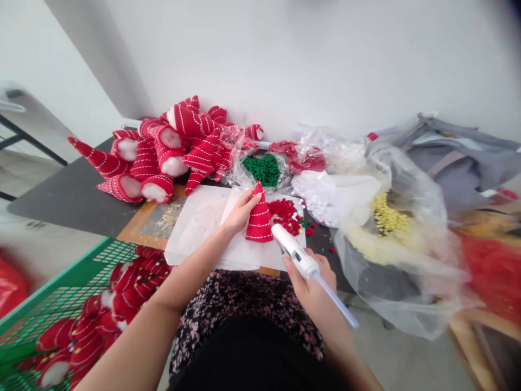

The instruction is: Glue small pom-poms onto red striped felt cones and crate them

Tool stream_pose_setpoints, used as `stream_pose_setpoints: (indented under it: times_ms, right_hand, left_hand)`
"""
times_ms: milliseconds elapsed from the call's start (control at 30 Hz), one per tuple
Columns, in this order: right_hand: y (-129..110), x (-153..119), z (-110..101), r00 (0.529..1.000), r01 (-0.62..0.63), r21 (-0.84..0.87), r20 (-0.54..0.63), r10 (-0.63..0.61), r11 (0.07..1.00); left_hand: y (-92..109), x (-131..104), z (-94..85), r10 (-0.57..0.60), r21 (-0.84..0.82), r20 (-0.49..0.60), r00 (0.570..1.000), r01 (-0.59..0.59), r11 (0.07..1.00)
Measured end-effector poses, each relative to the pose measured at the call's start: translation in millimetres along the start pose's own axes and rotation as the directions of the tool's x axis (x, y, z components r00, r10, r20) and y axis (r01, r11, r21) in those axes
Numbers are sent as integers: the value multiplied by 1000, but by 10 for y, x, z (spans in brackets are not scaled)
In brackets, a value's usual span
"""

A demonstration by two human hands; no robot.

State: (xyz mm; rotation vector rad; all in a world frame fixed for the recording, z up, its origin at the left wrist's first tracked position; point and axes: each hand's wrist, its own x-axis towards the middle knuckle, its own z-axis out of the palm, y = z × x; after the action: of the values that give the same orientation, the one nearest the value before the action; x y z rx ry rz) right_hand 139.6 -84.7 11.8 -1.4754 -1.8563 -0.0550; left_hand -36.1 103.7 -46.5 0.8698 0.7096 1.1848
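Note:
My left hand grips a small red cone-shaped felt hat with white stitched stripes near its tip, over white paper sheets. Closed around a white hot glue gun is my right hand; a glue stick juts from the gun's back end. The nozzle side of the gun is close to the hat's lower right edge; whether they touch I cannot tell. Beside the hat, loose red pom-poms lie on the paper with a few white and green ones.
Stuffed red striped hats are heaped at the back left. Behind the paper sit bags of green pom-poms, white pom-poms and yellow pom-poms. A green basket at lower left holds more decorated red pieces. A grey bag stands at right.

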Motion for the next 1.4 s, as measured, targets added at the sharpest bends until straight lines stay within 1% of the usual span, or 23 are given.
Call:
stream_pose_setpoints:
  times_ms: [100,233,367,467,600,667,733,800,867,900,1000,1133,1300,1400]
  right_hand:
    - [-15,79,32,1000,6,4,-22,-6,1000]
    - [-18,128,129,998,13,-1,-57,-13,1000]
    - [-12,130,179,999,-9,-12,-41,9,1000]
    - [-5,121,175,1000,-2,-7,-26,2,1000]
    - [29,92,141,1000,2,-47,-1,-2,999]
    - [72,67,124,1000,-27,-53,9,27,998]
    - [132,41,118,994,-107,-11,-3,107,994]
    - [196,23,128,976,-218,105,-1,219,970]
    - [247,17,152,949,-312,258,42,313,914]
    - [264,19,168,937,-345,325,73,341,880]
    - [281,32,220,916,-400,437,151,372,806]
    - [262,45,267,900,-432,475,178,397,767]
    - [264,38,283,895,-445,476,207,395,759]
    - [301,5,300,901,-433,421,199,385,797]
  left_hand:
    - [6,-13,1,6,13,45,999,-6,1000]
    - [20,-28,-5,14,49,107,994,-20,999]
    - [20,-32,-11,4,76,139,990,-14,997]
    - [16,-31,-10,4,69,142,990,-14,998]
    - [30,-33,-3,-16,35,98,995,13,999]
    - [53,-40,1,-48,-17,76,996,50,999]
    - [85,-52,8,-92,-76,78,993,98,992]
    - [119,-66,17,-128,-123,100,987,140,983]
    - [148,-77,26,-141,-147,125,982,159,976]
    - [158,-81,29,-141,-153,135,981,162,975]
    - [173,-87,33,-138,-160,152,979,163,974]
    - [171,-87,27,-141,-158,169,976,168,973]
    - [163,-86,17,-129,-157,184,975,158,975]
    - [157,-79,5,-126,-156,184,975,155,975]
